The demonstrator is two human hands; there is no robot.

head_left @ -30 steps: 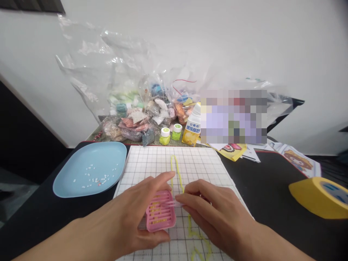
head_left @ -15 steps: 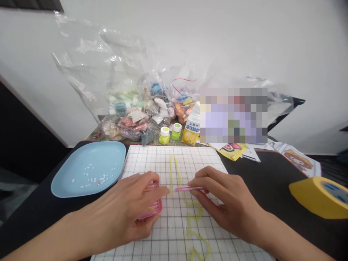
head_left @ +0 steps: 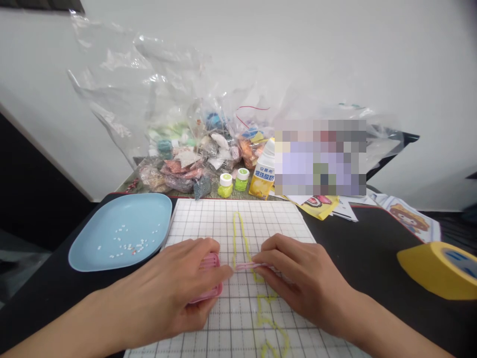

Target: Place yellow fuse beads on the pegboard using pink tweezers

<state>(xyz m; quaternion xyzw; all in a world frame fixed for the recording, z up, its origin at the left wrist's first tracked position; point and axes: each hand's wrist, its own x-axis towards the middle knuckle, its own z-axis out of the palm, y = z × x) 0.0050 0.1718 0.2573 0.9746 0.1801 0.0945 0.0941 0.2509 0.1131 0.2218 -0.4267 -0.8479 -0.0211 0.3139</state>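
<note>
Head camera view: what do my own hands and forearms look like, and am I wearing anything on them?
Your bare, ungloved left hand and right hand have slender fingers without visible rings. No sleeve, watch or bracelet shows on either forearm.

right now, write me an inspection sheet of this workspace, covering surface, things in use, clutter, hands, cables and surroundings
surface: white gridded board on a red-edged black mat
job's things: pink slotted tray, thin pink strip, yellow-green strand on the board
clutter: blue plate bearing small white pieces, clear plastic bags of packets, two white-lidded jars, yogurt bottle, papers, yellow block-like object
hands: left hand grips the tray; right hand pinches the strip
cables: nothing seen for certain; dark right edge unclear
surroundings: white wall behind; back right partly pixelated out
</note>
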